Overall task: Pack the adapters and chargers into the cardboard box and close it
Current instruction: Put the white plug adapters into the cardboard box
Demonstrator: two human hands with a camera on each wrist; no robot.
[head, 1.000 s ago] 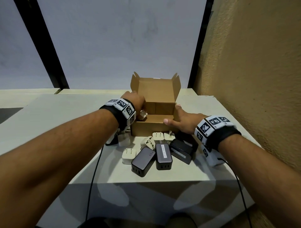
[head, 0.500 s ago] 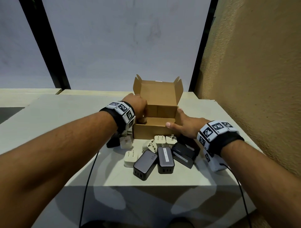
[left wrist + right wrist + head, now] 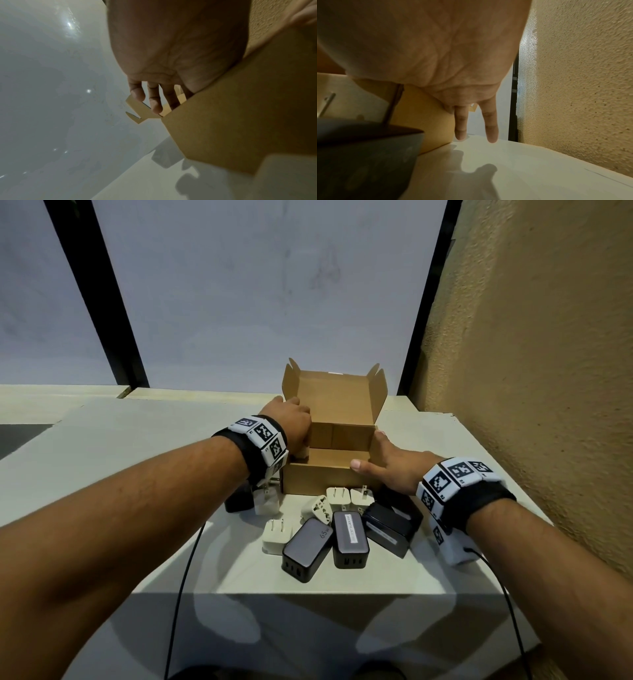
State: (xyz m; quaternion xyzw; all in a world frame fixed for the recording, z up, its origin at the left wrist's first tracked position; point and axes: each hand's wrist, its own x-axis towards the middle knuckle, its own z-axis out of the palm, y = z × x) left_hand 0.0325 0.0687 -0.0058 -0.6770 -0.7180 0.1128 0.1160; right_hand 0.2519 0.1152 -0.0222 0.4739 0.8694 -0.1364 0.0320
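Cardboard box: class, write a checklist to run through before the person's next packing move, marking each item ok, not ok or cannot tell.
1. Lid open: ok, upright at the back.
2. Cardboard box steadied: ok, left hand at its left wall, right hand flat against its right wall.
3. A hand free to pick up: not ok, both touch the box.
4. Dark chargers and white adapters close by: ok, grouped on the table before the box.
5. Room inside: cannot tell, floor hidden.
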